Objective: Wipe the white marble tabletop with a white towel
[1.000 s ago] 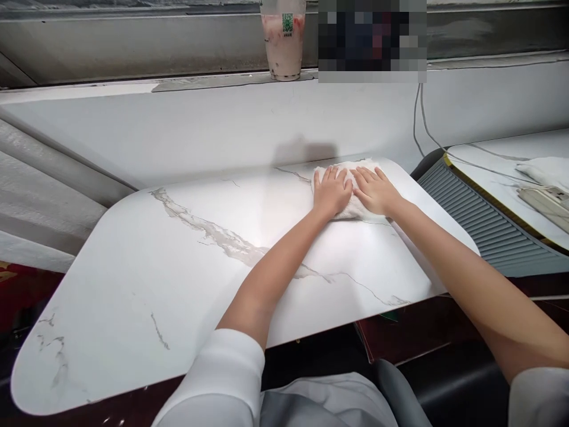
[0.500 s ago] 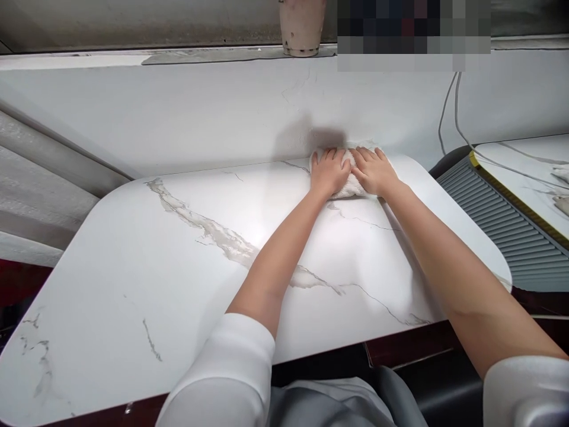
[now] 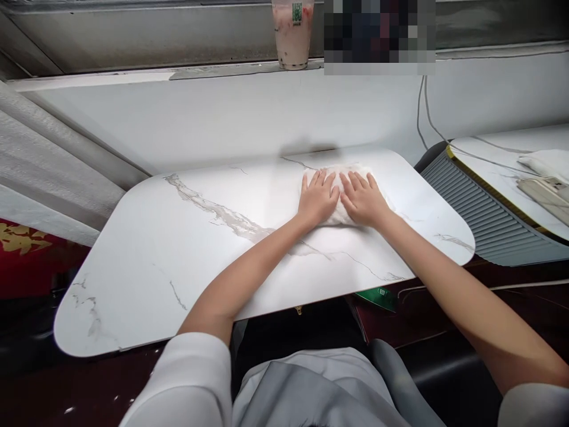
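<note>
A white cloth [image 3: 341, 217] is spread on the white tabletop with grey-brown marbling [image 3: 146, 231], towards its back right. My left hand [image 3: 318, 197] lies flat on the cloth's left part, fingers spread. Beside it, my right hand [image 3: 363, 199] presses on the right part, its fingers also stretched out. The two hands are close together, thumbs pointing towards each other. Both palms hide much of the cloth; its edges show behind and between them.
A cup with a pink drink [image 3: 293, 38] stands on the ledge behind the table. Cables [image 3: 427, 112] hang down the white wall. To the right is a ribbed grey cabinet [image 3: 471, 207] whose marbled top bears a beige object [image 3: 544, 193]. Pale folded panels [image 3: 48, 160] stand at left.
Both hands have drawn the cloth back from the wall side towards me, staying flat on it. The view has shifted, showing more of the cup and the floor at left.
</note>
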A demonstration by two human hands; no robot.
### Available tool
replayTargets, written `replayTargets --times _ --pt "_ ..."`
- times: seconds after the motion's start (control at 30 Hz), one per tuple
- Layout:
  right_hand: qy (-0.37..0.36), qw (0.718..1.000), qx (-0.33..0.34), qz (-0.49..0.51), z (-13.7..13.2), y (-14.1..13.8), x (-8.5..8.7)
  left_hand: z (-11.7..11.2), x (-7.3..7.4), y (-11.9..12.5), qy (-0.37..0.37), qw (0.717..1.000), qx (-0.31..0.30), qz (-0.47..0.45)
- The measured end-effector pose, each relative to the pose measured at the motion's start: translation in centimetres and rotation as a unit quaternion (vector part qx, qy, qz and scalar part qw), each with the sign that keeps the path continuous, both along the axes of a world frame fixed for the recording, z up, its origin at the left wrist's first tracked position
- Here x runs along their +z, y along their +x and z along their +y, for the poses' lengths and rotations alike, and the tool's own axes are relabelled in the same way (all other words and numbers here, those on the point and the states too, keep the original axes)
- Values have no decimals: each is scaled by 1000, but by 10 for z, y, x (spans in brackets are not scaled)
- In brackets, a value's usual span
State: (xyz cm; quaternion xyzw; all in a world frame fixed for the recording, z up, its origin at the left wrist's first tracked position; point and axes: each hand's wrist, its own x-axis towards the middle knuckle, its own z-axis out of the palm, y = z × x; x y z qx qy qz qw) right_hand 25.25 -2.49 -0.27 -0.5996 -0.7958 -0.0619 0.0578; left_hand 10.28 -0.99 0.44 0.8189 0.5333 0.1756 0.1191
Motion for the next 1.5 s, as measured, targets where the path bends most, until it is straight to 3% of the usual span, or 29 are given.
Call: replayTargets --times 0.13,0.3,0.43,0.57,0.77,1.23,1.37,1.5 --pt "2 1000 -21 -17 -62 -19 1 -52 1 -18 0 1000 -21 17" --pt "59 998 12 8 -125 -38 -5 -114 1 -44 4 998 -40 38" --pt "93 995 39 18 -150 -50 -9 -143 3 -61 2 998 -49 36" --pt "80 996 40 26 -151 -56 -9 -147 6 -68 -9 998 -50 44" --pt "42 998 31 23 -108 -62 -6 -109 5 -71 -26 999 -26 40" --pt "-14 998 52 23 71 -97 1 52 -4 -96 5 997 67 28" --pt "15 996 67 48 102 -103 -4 80 -6 -100 25 996 81 25" --pt "25 996 67 60 115 -105 -6 94 -8 -101 30 996 86 18"
